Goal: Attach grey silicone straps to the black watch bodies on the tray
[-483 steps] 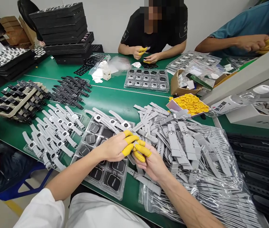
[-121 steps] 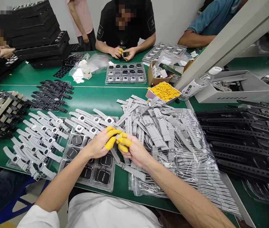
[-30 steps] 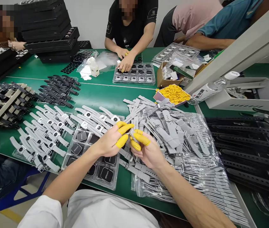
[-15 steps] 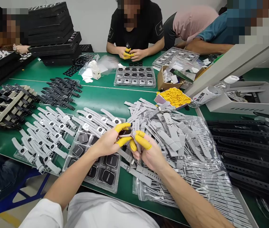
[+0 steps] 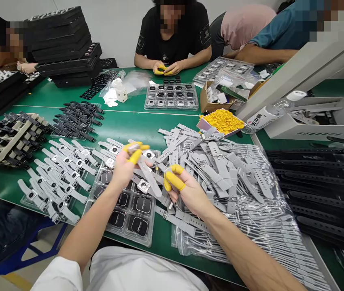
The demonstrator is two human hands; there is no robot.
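Note:
My left hand point(image 5: 124, 163), with yellow finger cots on its fingertips, is closed on a smartwatch point(image 5: 133, 148), which is blurred. A grey strap point(image 5: 149, 177) hangs from the watch down to the right. My right hand point(image 5: 187, 188), also in yellow cots, is pinched around a grey watch strap point(image 5: 160, 166), mostly hidden by the fingers. Below my left hand lies a clear blister tray point(image 5: 120, 236) with square black-faced pieces. Several grey-strapped watches point(image 5: 65, 171) lie to the left. A heap of loose grey straps point(image 5: 217, 169) sits beside my right hand.
Bagged grey straps point(image 5: 251, 234) and black straps point(image 5: 320, 190) cover the right side. A box of yellow finger cots point(image 5: 222, 122), a water bottle point(image 5: 273, 113) and a slanted grey post point(image 5: 296, 68) stand beyond. A co-worker point(image 5: 173, 40) sits opposite.
My hands have moved apart. The left has gone up and left with the watch, turning it so its strap hangs down; the right has stayed nearly in place.

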